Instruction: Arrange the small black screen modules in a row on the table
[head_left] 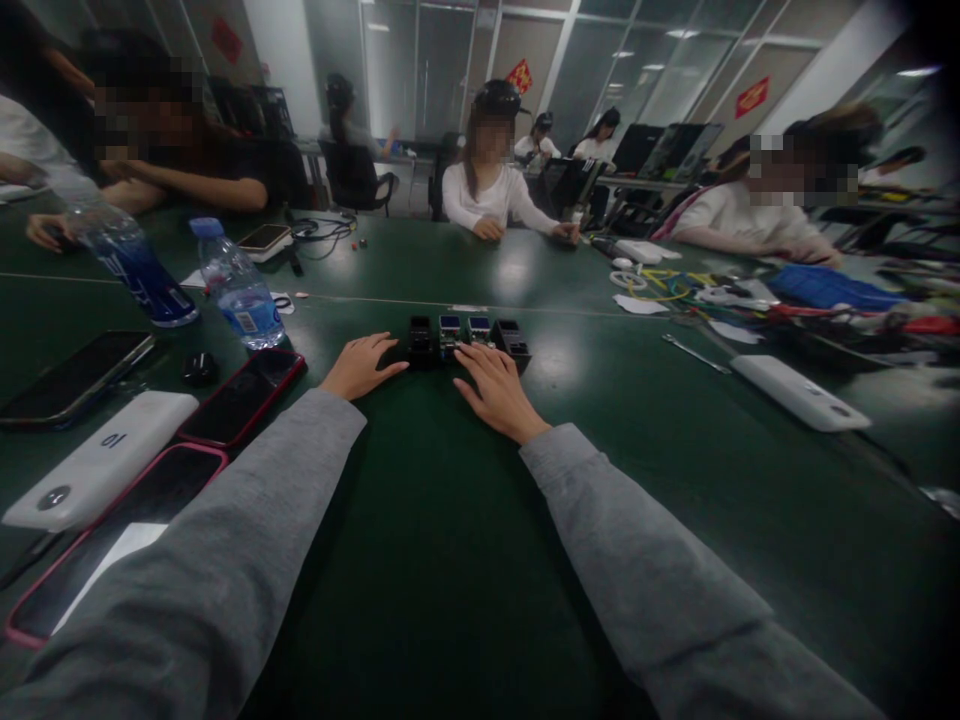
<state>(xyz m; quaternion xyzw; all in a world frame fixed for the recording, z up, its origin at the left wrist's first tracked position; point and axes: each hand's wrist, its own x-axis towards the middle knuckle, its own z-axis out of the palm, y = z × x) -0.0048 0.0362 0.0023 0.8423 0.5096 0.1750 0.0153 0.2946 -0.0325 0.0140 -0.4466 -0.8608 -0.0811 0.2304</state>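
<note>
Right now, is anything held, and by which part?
The left hand holds nothing; the right hand overlaps the small devices, but whether it grips one cannot be told.

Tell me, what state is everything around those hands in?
Left hand: open, fingers spread
Small devices: lined up in a row
Right hand: open, fingers at the small devices, contact unclear
Small bottle: standing, blue cap on
Red-edged phone: face up, screen dark
Pink-edged phone: face up, something white across screen
Black phone: face up, screen dark
</note>
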